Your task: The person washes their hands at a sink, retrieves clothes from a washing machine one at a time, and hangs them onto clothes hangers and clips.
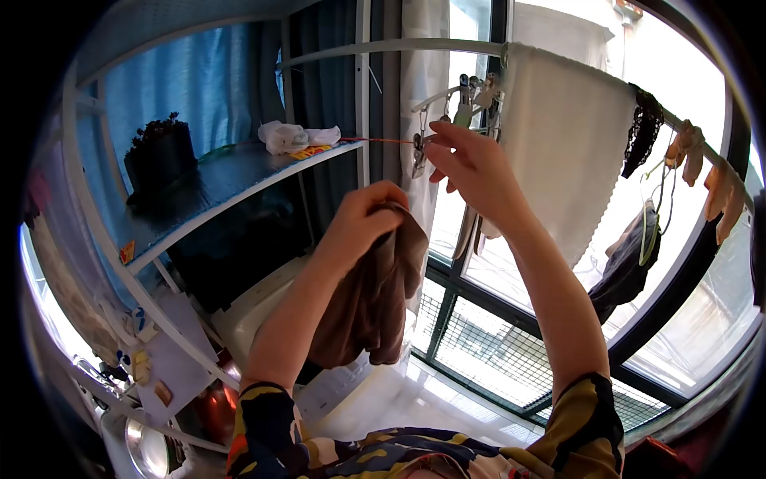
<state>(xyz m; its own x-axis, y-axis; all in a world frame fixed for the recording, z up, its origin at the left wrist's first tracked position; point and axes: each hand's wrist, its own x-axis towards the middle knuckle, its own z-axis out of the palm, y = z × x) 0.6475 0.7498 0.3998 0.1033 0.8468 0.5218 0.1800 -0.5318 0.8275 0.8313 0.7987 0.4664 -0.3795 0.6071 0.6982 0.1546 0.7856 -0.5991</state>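
Note:
A brown cloth [369,299] hangs down from my left hand [365,223], whose thumb and fingers pinch its upper edge. Higher and to the right, my right hand [469,166] is raised beside a metal clip [419,153]. Its fingers are bent around the clip's side, and whether they grip it is hard to make out. More clips [463,94] hang in a cluster just above that hand, close to the white rail [391,46]. A thin red string [383,140] runs from the shelf toward the clips.
A white towel [558,144] drapes over the rail at the right, near black lace [643,130] and a dark garment on a hanger [630,259]. Left stands a shelf [231,188] with a potted plant [159,156] and a white plastic bag [289,137]. Windows lie behind.

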